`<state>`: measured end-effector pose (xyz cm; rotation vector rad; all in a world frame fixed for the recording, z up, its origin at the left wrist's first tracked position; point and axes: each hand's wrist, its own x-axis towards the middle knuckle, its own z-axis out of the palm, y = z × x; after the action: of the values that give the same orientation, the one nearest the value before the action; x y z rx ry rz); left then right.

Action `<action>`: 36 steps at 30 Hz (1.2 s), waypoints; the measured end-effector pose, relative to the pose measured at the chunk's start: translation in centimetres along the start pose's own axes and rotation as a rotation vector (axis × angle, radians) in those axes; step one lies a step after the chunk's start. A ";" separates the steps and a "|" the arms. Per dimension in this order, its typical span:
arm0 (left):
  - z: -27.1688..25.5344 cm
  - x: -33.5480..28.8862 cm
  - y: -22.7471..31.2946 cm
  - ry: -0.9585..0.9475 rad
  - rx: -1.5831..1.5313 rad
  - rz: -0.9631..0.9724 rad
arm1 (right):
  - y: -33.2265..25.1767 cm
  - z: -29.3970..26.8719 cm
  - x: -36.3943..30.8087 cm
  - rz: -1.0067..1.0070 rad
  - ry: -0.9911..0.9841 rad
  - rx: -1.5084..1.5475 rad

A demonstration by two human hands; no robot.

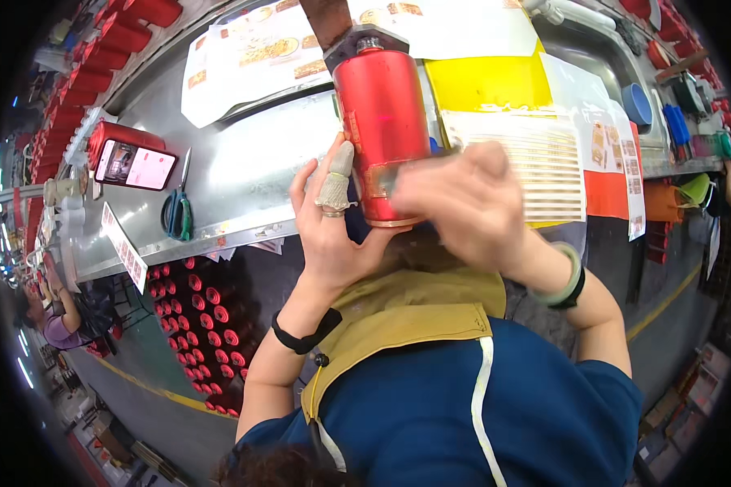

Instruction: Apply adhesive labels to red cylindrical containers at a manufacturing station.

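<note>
A glossy red metal cylinder [382,101] lies over the bench in front of me, its far neck against a dark metal bracket [364,42]. My left hand [333,235] grips its near left side, the thumb by the gold-coloured base rim. Pale coverings sheathe a finger of that hand, and a ring shows below them. Across the cylinder's near right side is my right hand [471,203], blurred by motion, its fingers curled. A small greyish piece shows at its fingertips, over a label-like patch [378,180]; what it is, I cannot make out.
To the left lie a lit phone [136,165], dark-handled scissors [176,213] and another red cylinder [126,134]. Striped strip sheets [544,162] and a yellow sheet [491,81] lie to the right. Many red cylinders [211,295] stand below the bench. Another person [65,312] is at far left.
</note>
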<state>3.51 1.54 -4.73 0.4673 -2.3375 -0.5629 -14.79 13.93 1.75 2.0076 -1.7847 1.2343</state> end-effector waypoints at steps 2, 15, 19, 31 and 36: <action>0.4 -0.1 -0.2 0.001 -0.089 -0.018 | -2.3 -0.5 -0.3 -0.014 -0.085 0.076; 0.1 -0.1 0.7 0.112 -0.023 0.059 | -0.4 -1.9 -0.3 0.173 -0.026 0.097; -0.8 0.7 2.8 -0.005 0.103 0.046 | 0.9 -2.6 -1.0 0.434 0.316 0.183; 0.2 0.0 2.6 0.128 0.120 0.076 | 1.3 -1.0 -0.1 0.106 0.015 -0.039; 1.1 -1.4 1.5 0.146 -0.136 -0.043 | -0.3 -1.2 -1.6 -0.016 -0.109 0.126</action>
<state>3.46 3.73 -5.46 0.4801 -2.1391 -0.6796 -14.97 15.95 1.49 2.1927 -1.7750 1.2855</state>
